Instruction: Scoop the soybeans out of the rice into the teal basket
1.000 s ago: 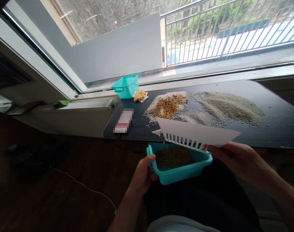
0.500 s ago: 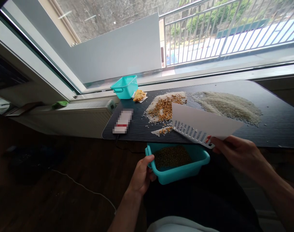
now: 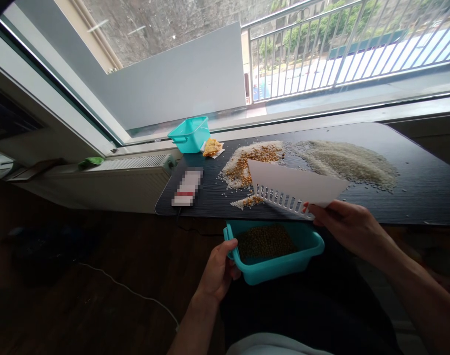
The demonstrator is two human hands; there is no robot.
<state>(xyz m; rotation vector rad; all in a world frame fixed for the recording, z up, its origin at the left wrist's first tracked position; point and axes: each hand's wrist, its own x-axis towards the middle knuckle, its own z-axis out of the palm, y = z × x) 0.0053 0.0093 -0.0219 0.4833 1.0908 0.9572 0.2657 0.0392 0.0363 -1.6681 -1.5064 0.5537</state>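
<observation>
Slotted sheet (image 3: 294, 181), pinched in your right hand (image 3: 345, 222), has shifted left within the last half-second and appears over the table (image 3: 428, 197); contact cannot be confirmed. In judgement, this puts its slots at the mixed grains (image 3: 246, 202), not the turquoise tub (image 3: 276, 272) gripped by your left hand (image 3: 215, 268).

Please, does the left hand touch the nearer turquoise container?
Touching. The head view shows the left hand gripping the nearer turquoise container at its left end, thumb over the rim.
</observation>
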